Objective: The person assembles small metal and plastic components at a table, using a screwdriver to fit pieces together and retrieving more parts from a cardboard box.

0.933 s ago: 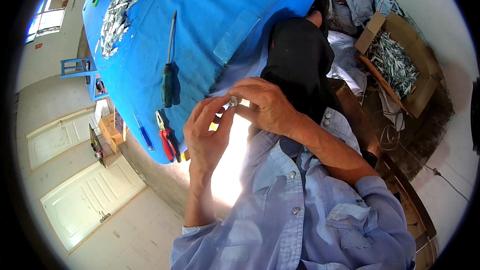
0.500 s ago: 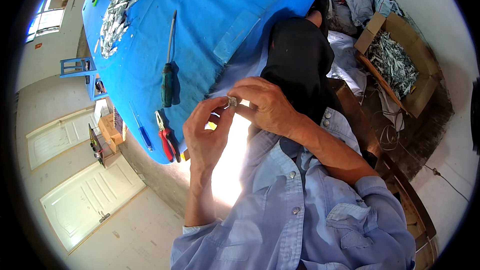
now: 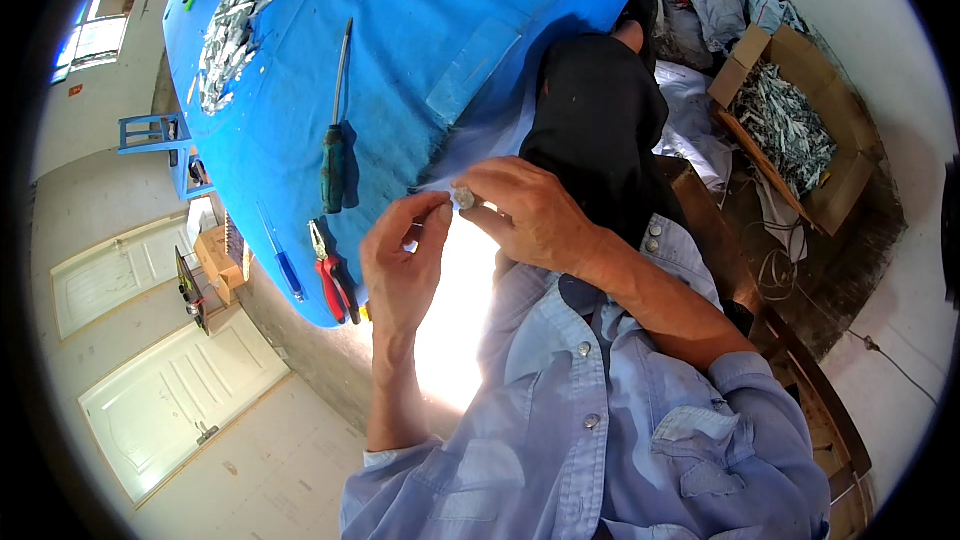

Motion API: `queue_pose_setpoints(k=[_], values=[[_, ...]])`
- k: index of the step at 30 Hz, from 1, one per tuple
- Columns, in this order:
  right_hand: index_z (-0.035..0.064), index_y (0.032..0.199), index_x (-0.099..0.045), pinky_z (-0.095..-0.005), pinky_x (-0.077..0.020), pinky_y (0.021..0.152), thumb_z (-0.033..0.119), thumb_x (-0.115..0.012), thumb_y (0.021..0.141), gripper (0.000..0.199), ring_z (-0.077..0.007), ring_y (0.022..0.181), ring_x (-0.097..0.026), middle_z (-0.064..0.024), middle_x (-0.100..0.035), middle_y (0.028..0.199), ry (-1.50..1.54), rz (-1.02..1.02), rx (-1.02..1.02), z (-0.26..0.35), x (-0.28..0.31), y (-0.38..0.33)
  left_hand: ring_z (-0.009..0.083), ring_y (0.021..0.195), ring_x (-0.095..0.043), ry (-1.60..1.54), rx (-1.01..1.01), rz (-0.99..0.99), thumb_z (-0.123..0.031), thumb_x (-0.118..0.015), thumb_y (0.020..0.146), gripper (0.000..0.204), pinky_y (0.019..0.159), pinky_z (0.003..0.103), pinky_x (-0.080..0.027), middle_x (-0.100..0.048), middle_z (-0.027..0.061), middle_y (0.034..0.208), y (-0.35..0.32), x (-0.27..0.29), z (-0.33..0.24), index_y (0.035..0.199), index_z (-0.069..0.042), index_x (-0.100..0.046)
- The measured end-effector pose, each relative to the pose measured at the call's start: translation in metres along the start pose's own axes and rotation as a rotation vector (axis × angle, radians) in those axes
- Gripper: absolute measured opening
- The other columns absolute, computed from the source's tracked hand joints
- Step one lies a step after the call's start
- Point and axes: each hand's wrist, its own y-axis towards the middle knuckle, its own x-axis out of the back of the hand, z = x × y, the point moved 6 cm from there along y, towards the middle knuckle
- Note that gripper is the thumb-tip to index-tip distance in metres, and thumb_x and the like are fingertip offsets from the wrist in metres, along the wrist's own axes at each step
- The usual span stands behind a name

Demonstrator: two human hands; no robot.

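Observation:
A small, roundish silvery-grey piece [image 3: 465, 198] sits between the thumb and fingers of my right hand [image 3: 530, 210]. My left hand [image 3: 405, 255] is just to its left, thumb and forefinger pinched together; whether anything is between those tips is too small to tell. Both hands are above my lap, by the near edge of the blue cloth [image 3: 400, 80]. To their left on the cloth lie a long screwdriver with a dark green handle [image 3: 333, 170], red-handled pliers [image 3: 333, 285] and a thin screwdriver with a blue handle [image 3: 289, 278].
Silvery strips [image 3: 235, 40] lie heaped at the cloth's far left. On the right, an open cardboard box [image 3: 855, 175] holds more strips, with bunched fabric [image 3: 735, 5] behind it. My black-clad knee [image 3: 595, 105] rises beside the cloth. A blue stool [image 3: 150, 135] stands far left.
The pinched fingertips of my left hand have drawn slightly left, off the grey piece. My right hand keeps hold of it, and more of its rounded face shows.

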Motion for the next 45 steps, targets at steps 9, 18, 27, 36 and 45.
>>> queue_pose_setpoints(k=[9, 18, 27, 36, 45], values=[[-0.0042, 0.115, -0.069, -0.0429, -0.0557, 0.084, 0.006, -0.071, 0.091, 0.026, -0.0355, 0.096, -0.067, -0.0178, -0.070, 0.104, -0.032, 0.120, 0.011, 0.001, -0.003, 0.000, 0.0239, 0.082, -0.071, 0.360, -0.411, 0.019, 0.000, -0.077, 0.086, 0.014, 0.069, 0.033, -0.058, -0.073, 0.0100, 0.097, 0.005, -0.001, -0.033, 0.100, 0.000, -0.075], [-0.0028, 0.113, -0.067, -0.0430, -0.0556, 0.079, 0.007, -0.071, 0.091, 0.025, -0.0346, 0.093, -0.067, -0.0166, -0.068, 0.098, -0.157, 0.175, 0.104, -0.001, -0.010, -0.005, 0.0233, 0.083, -0.067, 0.642, -0.639, 0.135, 0.000, -0.074, 0.077, 0.022, 0.071, 0.034, -0.056, -0.068, 0.0072, 0.094, 0.003, -0.006, -0.043, 0.098, -0.003, -0.070], [0.0007, 0.115, -0.066, -0.0430, -0.0541, 0.083, 0.013, -0.068, 0.095, 0.024, -0.0325, 0.098, -0.064, -0.0127, -0.067, 0.102, -0.239, 0.313, 0.083, -0.004, -0.018, -0.007, 0.0225, 0.079, -0.064, 0.839, -0.707, 0.314, 0.002, -0.074, 0.078, 0.020, 0.068, 0.035, -0.056, -0.064, 0.0075, 0.090, 0.002, -0.010, -0.049, 0.096, 0.000, -0.068], [-0.0021, 0.115, -0.068, -0.0449, -0.0552, 0.084, 0.010, -0.068, 0.094, 0.024, -0.0344, 0.098, -0.067, -0.0150, -0.070, 0.103, -0.102, 0.260, -0.061, -0.004, -0.012, -0.002, 0.0181, 0.071, -0.066, 0.237, -0.190, 0.165, -0.003, -0.069, 0.087, 0.005, 0.061, 0.030, -0.053, -0.069, 0.0094, 0.082, 0.019, -0.003, -0.016, 0.089, 0.001, -0.070], [-0.0052, 0.116, -0.067, -0.0451, -0.0551, 0.083, 0.006, -0.071, 0.091, 0.027, -0.0361, 0.097, -0.068, -0.0183, -0.070, 0.101, -0.021, 0.248, -0.072, -0.005, -0.012, 0.000, 0.0061, 0.068, -0.057, -0.041, 0.265, 0.182, -0.011, -0.068, 0.089, 0.016, 0.059, 0.024, -0.044, -0.067, 0.0035, 0.074, 0.020, -0.001, 0.012, 0.092, 0.005, -0.072]])
